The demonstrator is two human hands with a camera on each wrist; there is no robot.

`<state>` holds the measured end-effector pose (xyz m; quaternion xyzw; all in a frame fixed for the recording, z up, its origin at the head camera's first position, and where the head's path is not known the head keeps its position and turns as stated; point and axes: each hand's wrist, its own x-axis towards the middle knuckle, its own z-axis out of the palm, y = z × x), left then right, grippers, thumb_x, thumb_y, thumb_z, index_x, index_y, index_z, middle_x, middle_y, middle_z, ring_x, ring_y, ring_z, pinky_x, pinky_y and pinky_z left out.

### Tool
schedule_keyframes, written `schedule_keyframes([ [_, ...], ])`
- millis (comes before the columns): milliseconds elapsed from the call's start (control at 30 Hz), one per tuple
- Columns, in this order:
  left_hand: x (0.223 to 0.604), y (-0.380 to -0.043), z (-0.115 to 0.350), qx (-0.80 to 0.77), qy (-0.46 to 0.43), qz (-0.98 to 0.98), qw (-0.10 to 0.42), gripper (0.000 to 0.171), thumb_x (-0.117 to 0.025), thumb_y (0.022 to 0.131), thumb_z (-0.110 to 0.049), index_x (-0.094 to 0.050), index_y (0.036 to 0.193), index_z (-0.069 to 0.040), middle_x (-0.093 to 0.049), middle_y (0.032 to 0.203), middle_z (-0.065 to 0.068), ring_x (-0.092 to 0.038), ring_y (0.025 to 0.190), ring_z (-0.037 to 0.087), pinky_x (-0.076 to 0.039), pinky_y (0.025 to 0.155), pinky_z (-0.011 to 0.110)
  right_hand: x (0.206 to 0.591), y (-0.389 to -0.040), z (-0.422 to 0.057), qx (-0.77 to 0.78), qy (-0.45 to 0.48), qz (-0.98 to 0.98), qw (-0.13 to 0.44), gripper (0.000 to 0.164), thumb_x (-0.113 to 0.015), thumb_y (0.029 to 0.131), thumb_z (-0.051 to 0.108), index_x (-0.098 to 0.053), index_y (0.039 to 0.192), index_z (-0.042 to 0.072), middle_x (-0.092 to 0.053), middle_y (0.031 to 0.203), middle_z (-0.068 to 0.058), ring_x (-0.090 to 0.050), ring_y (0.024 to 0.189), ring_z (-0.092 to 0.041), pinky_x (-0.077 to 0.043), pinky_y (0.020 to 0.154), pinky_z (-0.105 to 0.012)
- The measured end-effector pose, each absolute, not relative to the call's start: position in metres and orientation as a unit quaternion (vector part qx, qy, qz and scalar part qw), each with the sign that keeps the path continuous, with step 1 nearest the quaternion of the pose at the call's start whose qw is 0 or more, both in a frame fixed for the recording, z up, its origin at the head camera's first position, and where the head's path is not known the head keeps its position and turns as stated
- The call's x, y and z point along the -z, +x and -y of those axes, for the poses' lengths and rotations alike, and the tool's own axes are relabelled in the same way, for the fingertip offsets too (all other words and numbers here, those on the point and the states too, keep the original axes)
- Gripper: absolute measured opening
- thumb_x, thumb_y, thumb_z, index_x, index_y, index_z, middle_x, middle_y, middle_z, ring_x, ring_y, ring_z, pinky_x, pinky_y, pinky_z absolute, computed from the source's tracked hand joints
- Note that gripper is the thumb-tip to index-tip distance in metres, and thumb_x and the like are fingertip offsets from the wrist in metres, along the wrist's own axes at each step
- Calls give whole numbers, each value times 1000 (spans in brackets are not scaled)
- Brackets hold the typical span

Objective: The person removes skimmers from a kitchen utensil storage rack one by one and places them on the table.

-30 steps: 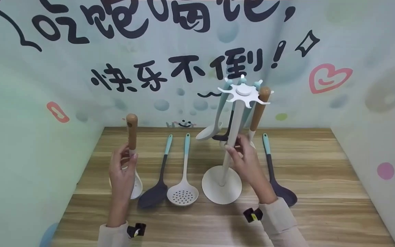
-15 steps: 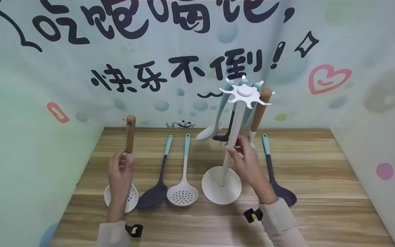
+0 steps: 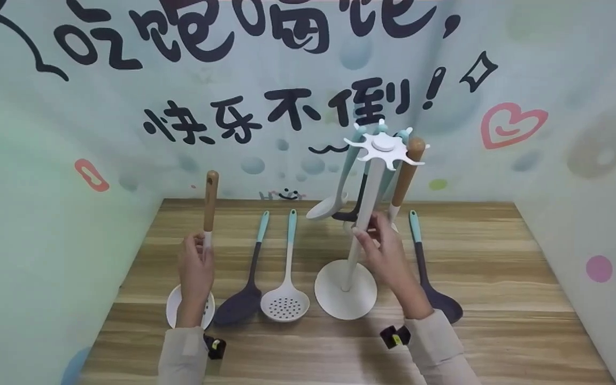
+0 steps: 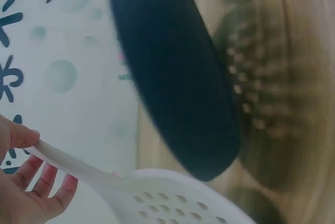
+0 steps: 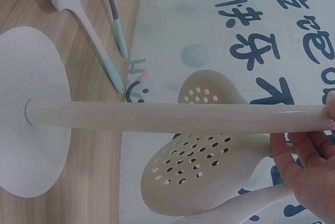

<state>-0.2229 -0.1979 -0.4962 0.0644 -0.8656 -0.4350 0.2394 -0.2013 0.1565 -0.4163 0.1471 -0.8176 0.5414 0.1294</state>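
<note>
My left hand (image 3: 195, 275) pinches the white neck of a skimmer with a wooden handle (image 3: 210, 200), which points up. Its white perforated head (image 4: 172, 198) shows in the left wrist view and is partly behind the wrist in the head view. My right hand (image 3: 385, 259) grips the pole (image 3: 370, 195) of a white utensil stand, thumb in front and fingers behind. The stand's round base (image 3: 332, 299) is on the table. From its hooked top (image 3: 383, 143) hang a white ladle (image 3: 325, 207), a wooden-handled utensil (image 3: 405, 176) and others, including perforated heads (image 5: 183, 169).
A dark turner (image 3: 238, 306) and a white skimmer with a teal handle (image 3: 285, 307) lie side by side between the left hand and the stand. A dark ladle (image 3: 441, 306) lies right of the stand. A printed backdrop (image 3: 222, 171) rises behind the wooden table (image 3: 516, 278).
My left hand first drew the wooden-handled skimmer slightly toward the near edge, then moved a little right and up with it. My right hand and the stand stay in place.
</note>
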Motion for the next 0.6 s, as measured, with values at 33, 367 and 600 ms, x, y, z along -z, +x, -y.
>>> schedule_keyframes([
  [33,498,-224,197,423,60,871,241,16,-52,92,-2,-51,108,-1,-54,103,19,-53,94,33,-44,81,46,416,-201,-157,-541,148,817,131,31,-52,96,18,-45,123,5,-57,113,-12,-56,105,-22,-48,92,-42],
  [367,520,-235,196,365,86,908,187,18,-55,86,5,-63,100,-3,-54,101,24,-51,98,41,-41,80,51,417,-202,-156,-540,155,816,138,32,-52,96,17,-45,124,4,-58,115,-17,-56,107,-25,-48,91,-43],
  [600,524,-241,195,328,112,934,83,30,-51,91,-4,-59,120,-2,-50,115,29,-45,108,46,-40,86,54,417,-202,-156,-533,162,817,146,30,-53,95,14,-45,122,2,-58,113,-16,-57,106,-24,-49,91,-43],
])
